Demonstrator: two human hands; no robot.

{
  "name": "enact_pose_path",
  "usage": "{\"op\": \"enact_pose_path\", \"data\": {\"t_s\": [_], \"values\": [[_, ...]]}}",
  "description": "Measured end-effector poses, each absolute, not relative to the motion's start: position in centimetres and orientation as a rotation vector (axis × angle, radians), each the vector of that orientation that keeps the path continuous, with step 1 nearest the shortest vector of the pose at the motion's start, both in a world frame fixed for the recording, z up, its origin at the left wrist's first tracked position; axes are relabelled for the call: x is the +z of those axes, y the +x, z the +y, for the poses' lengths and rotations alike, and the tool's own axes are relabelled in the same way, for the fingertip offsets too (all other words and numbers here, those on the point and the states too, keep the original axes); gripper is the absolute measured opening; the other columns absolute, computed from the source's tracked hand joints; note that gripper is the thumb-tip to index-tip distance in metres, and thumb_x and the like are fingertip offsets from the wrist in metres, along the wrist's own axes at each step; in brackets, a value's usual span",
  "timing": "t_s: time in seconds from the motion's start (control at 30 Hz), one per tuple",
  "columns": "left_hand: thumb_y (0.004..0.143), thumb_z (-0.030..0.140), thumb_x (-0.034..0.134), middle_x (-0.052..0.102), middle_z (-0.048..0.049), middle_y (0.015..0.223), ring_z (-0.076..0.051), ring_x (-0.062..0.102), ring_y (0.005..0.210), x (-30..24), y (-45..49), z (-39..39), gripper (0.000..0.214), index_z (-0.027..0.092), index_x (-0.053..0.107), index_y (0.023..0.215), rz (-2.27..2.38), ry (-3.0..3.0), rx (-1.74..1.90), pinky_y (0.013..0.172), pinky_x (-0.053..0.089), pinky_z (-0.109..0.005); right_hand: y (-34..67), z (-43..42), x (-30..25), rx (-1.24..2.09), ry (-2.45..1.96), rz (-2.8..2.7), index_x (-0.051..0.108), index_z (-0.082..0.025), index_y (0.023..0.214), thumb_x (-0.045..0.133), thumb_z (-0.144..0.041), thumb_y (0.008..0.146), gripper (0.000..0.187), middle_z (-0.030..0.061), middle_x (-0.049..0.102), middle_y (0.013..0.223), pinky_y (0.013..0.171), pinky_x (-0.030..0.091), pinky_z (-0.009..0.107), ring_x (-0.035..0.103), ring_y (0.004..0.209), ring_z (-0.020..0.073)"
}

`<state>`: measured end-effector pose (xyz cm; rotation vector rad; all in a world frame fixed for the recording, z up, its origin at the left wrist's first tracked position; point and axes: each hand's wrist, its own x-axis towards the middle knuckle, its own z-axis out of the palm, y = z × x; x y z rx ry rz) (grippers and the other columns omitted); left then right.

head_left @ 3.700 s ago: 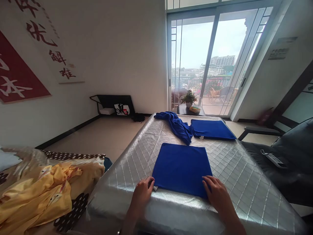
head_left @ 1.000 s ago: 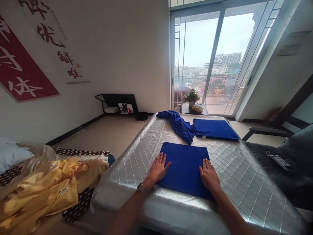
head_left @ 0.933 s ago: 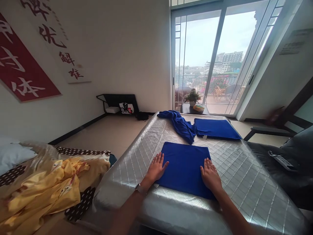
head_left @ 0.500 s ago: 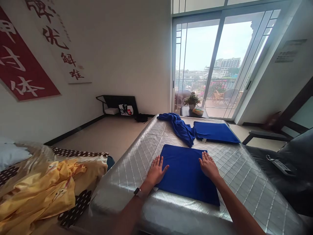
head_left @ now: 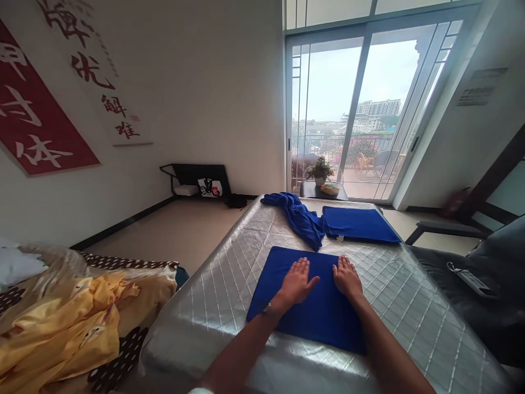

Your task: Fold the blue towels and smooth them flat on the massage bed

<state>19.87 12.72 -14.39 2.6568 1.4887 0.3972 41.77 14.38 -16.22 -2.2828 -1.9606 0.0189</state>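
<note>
A folded blue cloth (head_left: 315, 323) lies flat in a rough rectangle near the front of the silver quilted mattress (head_left: 205, 323). My left hand (head_left: 297, 282) rests palm down near the middle of this cloth, fingers stretched out and thumb apart. At the cloth's right edge, my right hand (head_left: 348, 276) is also flat, its fingers extended. Neither hand grips anything. Farther back sits a second folded blue cloth (head_left: 361, 224) with a small white tag, and beside it, to the left, a crumpled blue cloth (head_left: 297, 216).
Yellow fabric (head_left: 90, 312) is heaped on a bed at the left. To the right stands a black armchair (head_left: 451, 284) with a power strip (head_left: 471, 279) on it. A potted plant (head_left: 320, 171) is on a chair by the sliding glass door (head_left: 328, 109).
My left hand has slid rightward from the left edge of the folded cloth onto its middle. My right hand stays at the right edge.
</note>
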Motion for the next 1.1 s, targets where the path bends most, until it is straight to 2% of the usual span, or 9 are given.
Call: {"op": "enact_pose_path", "data": {"t_s": [0.1,0.23,0.37,0.6,0.8,0.87,1.0,1.1], "values": [[0.106,0.052,0.016,0.029,-0.0113,0.164,-0.023,0.022,0.153,-14.7,25.4,13.8,0.066,0.013,0.031,0.158,1.227,2.779,0.429,0.124,0.023,-0.042,41.8,14.3,-16.1,0.015,-2.267,-1.983,0.026,0.002,0.156,0.021,-0.033,0.101,0.065,0.0181,0.023,0.165,0.123,0.014,0.038,0.016,0.154,0.0232],[0.106,0.054,0.017,0.032,-0.0119,0.163,-0.023,0.023,0.153,-15.6,27.3,15.4,0.068,0.012,0.034,0.156,1.302,2.703,0.412,0.125,0.021,-0.044,41.9,14.3,-16.2,0.016,-2.259,-1.985,0.027,0.004,0.155,0.021,-0.032,0.101,0.065,0.02,0.025,0.164,0.123,0.016,0.039,0.019,0.153,0.0237],[0.103,0.061,0.012,0.031,-0.0126,0.163,-0.026,0.022,0.153,-16.1,22.4,17.1,0.076,0.012,0.033,0.157,1.548,2.542,0.391,0.125,0.017,-0.047,41.9,14.6,-16.4,0.025,-2.273,-1.948,0.027,0.003,0.155,0.018,-0.036,0.101,0.067,0.02,0.026,0.164,0.123,0.015,0.039,0.02,0.153,0.0238],[0.102,0.064,0.012,0.026,-0.0136,0.165,-0.03,0.02,0.153,-15.8,11.5,19.3,0.079,0.012,0.028,0.159,1.935,2.34,0.298,0.124,0.02,-0.049,41.7,14.6,-16.3,0.011,-2.299,-1.938,0.029,0.001,0.155,0.018,-0.036,0.101,0.067,0.0171,0.025,0.164,0.123,0.013,0.037,0.02,0.153,0.0231],[0.102,0.064,0.016,0.025,-0.0169,0.164,-0.03,0.022,0.153,-16.1,11.0,19.1,0.08,0.008,0.029,0.158,1.932,2.36,0.353,0.124,0.021,-0.047,41.4,14.3,-15.3,-0.101,-2.231,-2.019,0.03,0.001,0.155,0.022,-0.031,0.099,0.064,0.0174,0.025,0.164,0.124,0.006,0.042,0.014,0.154,0.0237],[0.102,0.063,0.016,0.025,-0.0175,0.164,-0.029,0.022,0.152,-16.2,11.3,19.0,0.08,0.006,0.03,0.157,1.935,2.362,0.345,0.124,0.021,-0.045,41.3,14.4,-15.2,-0.079,-2.203,-2.05,0.028,0.0,0.156,0.021,-0.032,0.1,0.064,0.0164,0.023,0.165,0.124,0.007,0.042,0.012,0.154,0.0228],[0.101,0.064,0.015,0.026,-0.0172,0.164,-0.028,0.023,0.152,-15.9,11.0,19.3,0.082,0.006,0.03,0.157,1.943,2.369,0.289,0.124,0.02,-0.043,41.2,14.5,-15.6,0.037,-2.258,-2.013,0.029,-0.003,0.156,0.02,-0.038,0.102,0.066,0.0158,0.026,0.164,0.123,0.014,0.039,0.018,0.153,0.022],[0.101,0.064,0.015,0.03,-0.019,0.162,-0.031,0.025,0.152,-15.0,11.4,19.8,0.082,0.004,0.033,0.156,1.993,2.315,0.21,0.124,0.018,-0.045,41.2,14.6,-16.0,0.051,-2.265,-1.997,0.027,-0.003,0.157,0.02,-0.039,0.102,0.066,0.0148,0.024,0.165,0.123,0.012,0.037,0.017,0.154,0.0216]]}}
